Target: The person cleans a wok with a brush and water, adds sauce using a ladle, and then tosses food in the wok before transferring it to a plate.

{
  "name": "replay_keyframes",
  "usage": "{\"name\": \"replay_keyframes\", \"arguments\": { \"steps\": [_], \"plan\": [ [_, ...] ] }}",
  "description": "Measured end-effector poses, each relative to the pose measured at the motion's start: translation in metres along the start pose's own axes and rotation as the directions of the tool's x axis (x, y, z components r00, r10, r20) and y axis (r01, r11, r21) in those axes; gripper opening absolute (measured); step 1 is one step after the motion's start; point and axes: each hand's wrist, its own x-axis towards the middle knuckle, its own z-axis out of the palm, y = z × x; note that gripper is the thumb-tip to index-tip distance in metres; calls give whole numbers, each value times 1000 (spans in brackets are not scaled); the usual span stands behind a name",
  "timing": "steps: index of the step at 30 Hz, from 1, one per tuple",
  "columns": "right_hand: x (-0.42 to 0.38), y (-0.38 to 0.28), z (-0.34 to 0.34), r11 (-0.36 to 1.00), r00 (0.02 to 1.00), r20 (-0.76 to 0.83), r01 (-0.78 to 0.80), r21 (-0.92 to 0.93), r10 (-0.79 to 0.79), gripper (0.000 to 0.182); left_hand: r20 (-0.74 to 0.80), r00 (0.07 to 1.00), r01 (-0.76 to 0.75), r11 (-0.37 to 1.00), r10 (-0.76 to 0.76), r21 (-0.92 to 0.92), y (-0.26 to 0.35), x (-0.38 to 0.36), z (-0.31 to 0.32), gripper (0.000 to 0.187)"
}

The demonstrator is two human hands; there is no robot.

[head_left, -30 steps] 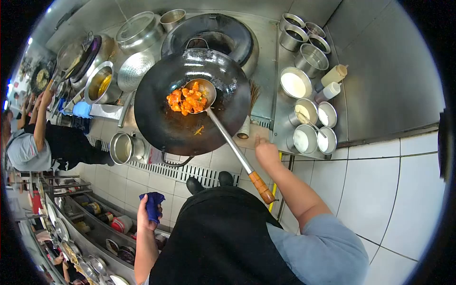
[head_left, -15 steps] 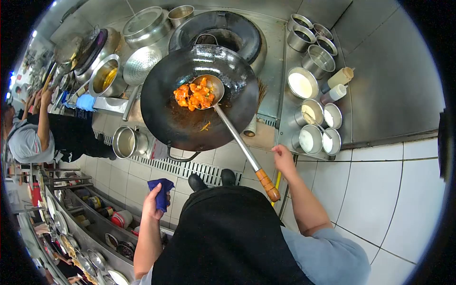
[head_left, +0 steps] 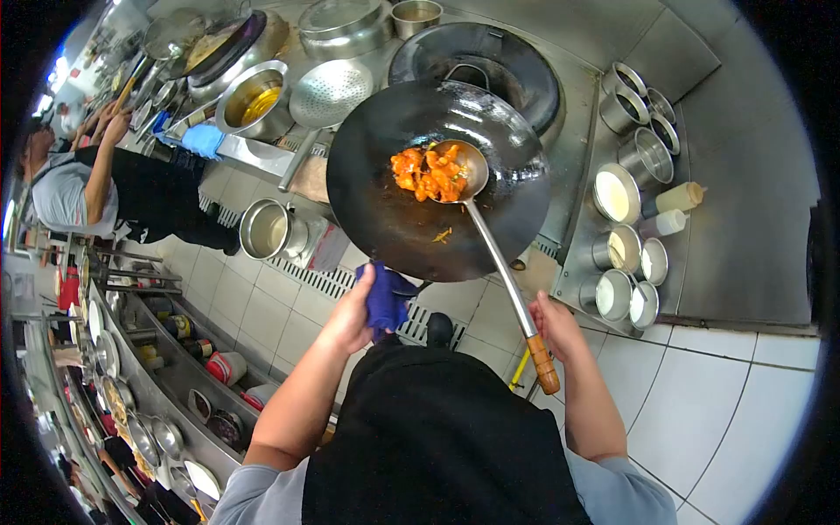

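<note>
My left hand [head_left: 352, 317] is closed on a folded purple-blue cloth [head_left: 387, 302], which lies against the near handle of a black wok [head_left: 385, 206] and hides most of it. In the wok sits a steel ladle [head_left: 495, 236] with a wooden grip, its bowl among orange, sauce-coated food pieces [head_left: 429, 173]. Just right of the ladle's handle is my right hand [head_left: 562, 329], fingers loosely bent and partly apart. It is very close to the handle; whether it touches is not clear.
A second black wok [head_left: 525, 74] sits on the stove behind. At right stand several metal pots and squeeze bottles [head_left: 681, 199]. To the left are a perforated skimmer [head_left: 331, 92], a pot of oil [head_left: 254, 101] and a steel pot [head_left: 267, 229]. Another person [head_left: 131, 192] works at far left.
My left hand has brought the cloth up and right to the wok's near handle. My right hand has come closer to the ladle's handle. The view has shifted, moving the scene rightward.
</note>
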Motion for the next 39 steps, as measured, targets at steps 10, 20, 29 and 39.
{"name": "replay_keyframes", "arguments": {
  "steps": [10, 20, 29, 39],
  "plan": [
    [-38, -21, 20, 916, 947, 291, -235, 325, 139, 54, -147, 987, 64, 998, -59, 27, 22, 15, 1, 38],
    [-67, -67, 46, 931, 912, 409, -188, 314, 47, 36, -44, 977, 209, 978, -208, 18, 18, 48, -11, 17],
    [-83, -73, 38, 997, 960, 281, 9, -73, 12, 32, -55, 997, 52, 983, -62, -177, -15, 18, 4, 6],
    [-105, -124, 124, 953, 785, 610, 98, -285, 102, 39, -146, 985, -155, 844, 92, -513, -52, -137, -33, 5]
  ]
}}
